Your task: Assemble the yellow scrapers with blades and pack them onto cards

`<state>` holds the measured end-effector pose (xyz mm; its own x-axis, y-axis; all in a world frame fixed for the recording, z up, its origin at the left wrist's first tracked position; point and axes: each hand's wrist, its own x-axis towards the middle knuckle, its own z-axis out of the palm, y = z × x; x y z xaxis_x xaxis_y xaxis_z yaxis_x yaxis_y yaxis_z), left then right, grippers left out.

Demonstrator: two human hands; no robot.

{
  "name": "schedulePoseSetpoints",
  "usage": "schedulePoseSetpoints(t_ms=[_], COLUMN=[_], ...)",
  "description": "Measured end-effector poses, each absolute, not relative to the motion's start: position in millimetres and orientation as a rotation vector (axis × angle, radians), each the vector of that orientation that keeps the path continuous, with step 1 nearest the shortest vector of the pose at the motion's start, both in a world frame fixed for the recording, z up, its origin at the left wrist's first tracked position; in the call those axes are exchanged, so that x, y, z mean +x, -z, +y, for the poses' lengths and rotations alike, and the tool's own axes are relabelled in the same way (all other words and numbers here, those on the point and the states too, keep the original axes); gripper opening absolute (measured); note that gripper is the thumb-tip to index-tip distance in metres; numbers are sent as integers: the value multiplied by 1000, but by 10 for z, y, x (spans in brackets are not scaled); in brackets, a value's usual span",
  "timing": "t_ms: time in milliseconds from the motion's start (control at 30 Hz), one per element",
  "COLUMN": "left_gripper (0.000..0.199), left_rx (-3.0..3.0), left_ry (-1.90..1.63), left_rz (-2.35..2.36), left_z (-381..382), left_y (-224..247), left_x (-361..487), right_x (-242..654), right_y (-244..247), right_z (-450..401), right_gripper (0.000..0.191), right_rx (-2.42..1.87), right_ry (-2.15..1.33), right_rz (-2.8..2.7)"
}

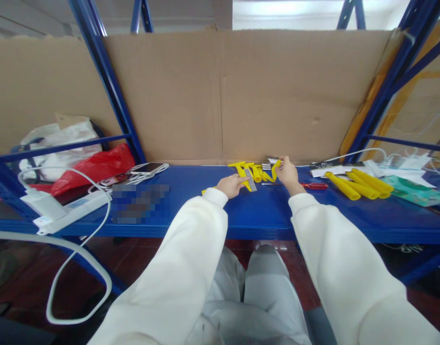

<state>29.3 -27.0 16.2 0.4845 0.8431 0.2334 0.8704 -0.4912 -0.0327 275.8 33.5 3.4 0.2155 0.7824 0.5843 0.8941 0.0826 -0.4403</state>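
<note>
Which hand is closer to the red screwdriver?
Right. The right hand is beside the red screwdriver, partly covering it; the left hand is farther off, to its left.

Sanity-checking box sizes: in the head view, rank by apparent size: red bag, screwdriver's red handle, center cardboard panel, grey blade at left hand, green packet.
1. Center cardboard panel
2. Red bag
3. Green packet
Smallest, unranked: screwdriver's red handle and grey blade; too alike in area.
</note>
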Motion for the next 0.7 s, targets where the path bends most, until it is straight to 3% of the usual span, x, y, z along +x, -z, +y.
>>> schedulePoseSetpoints(t_ms=[400,700], left_gripper=[48,47], left_rx=[-2577,-2568], left_ry=[277,281], left_rz=[-1494,-1497], left_z=[-273,-284], left_y=[-170,-175], left_x=[296,299], right_x=[2793,2787], right_y=[-6,5], right_z=[408,394], right_gripper=[23,24], right_rx=[-1863,-2005], right_ry=[69,1], right_rz=[-1581,-1647])
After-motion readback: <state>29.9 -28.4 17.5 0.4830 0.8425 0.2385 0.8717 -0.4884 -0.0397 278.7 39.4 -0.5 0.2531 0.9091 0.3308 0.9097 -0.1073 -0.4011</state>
